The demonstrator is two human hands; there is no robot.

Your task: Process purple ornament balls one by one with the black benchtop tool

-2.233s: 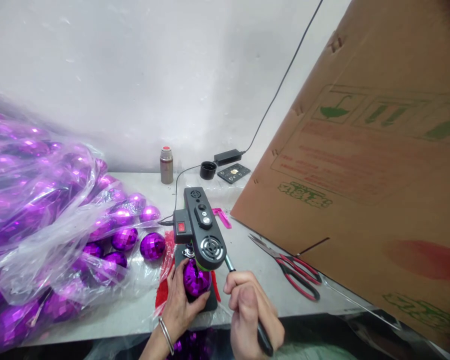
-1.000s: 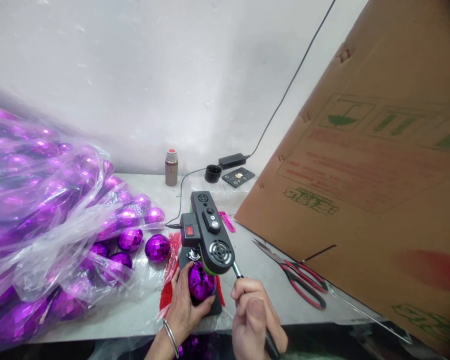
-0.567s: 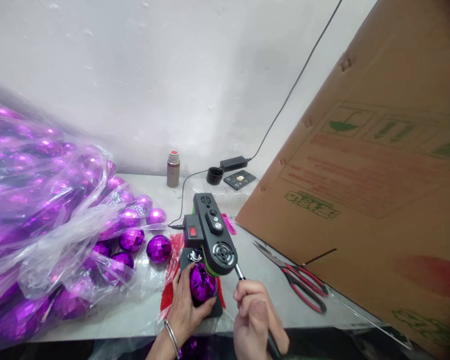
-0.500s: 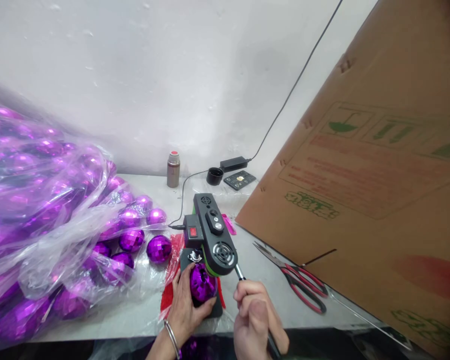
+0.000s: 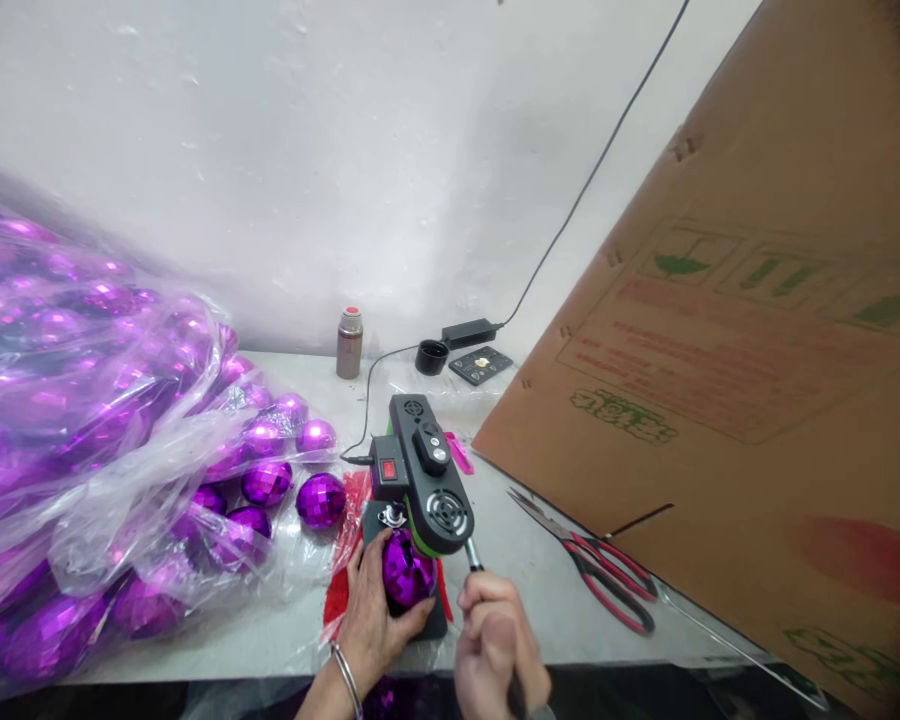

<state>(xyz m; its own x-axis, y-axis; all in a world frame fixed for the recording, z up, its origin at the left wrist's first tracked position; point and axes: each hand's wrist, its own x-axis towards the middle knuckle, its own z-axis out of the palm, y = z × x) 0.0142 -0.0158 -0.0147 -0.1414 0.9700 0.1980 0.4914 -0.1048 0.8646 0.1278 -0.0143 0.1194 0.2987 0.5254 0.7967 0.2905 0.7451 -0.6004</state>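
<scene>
Left hand (image 5: pixel 371 625) cupped around faceted purple mirror ball (image 5: pixel 406 570) beneath black press head (image 5: pixel 429 488); right hand (image 5: pixel 495 650) fisted on lever handle (image 5: pixel 471 553), just right of ball.

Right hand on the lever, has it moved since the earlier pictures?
Yes. The right hand has shifted left, away from the scissors, toward the purple ball.

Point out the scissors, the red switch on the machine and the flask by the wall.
scissors (image 5: pixel 598 576): head view, on the red and black handles.
red switch (image 5: pixel 388 469): head view, on the rocker's face, left side of the machine.
flask (image 5: pixel 349 347): head view, on its metal body below the red cap.
</scene>
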